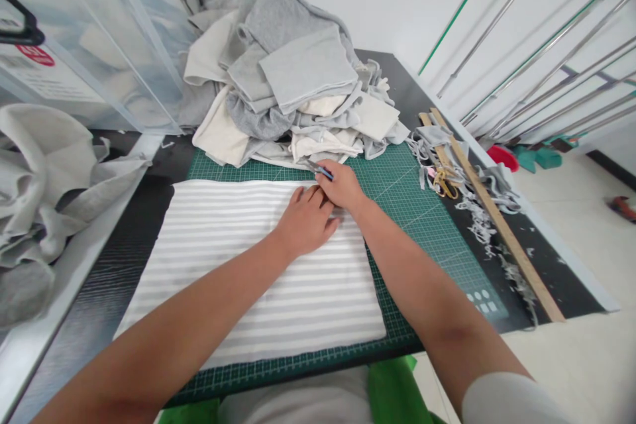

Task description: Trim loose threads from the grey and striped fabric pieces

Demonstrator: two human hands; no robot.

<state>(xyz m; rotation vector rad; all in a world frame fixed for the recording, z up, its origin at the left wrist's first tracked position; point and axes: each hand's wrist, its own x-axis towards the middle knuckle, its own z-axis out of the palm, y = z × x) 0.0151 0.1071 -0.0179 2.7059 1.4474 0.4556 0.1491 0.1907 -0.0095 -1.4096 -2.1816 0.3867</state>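
Note:
White fabric with grey stripes lies flat on a green cutting mat. My left hand rests palm down on its upper right part, fingers stretched out and thumb apart. Just beyond those fingertips, my right hand is closed round a small bladed tool with a blue handle. Its thin tip points away and to the left, over the fabric's far edge. My fingers hide most of the tool, so its exact kind is unclear.
A tall heap of grey and cream fabric pieces stands behind the mat. Clear plastic bins and more fabric are at left. On the right lie gold-handled scissors, scraps and a wooden strip.

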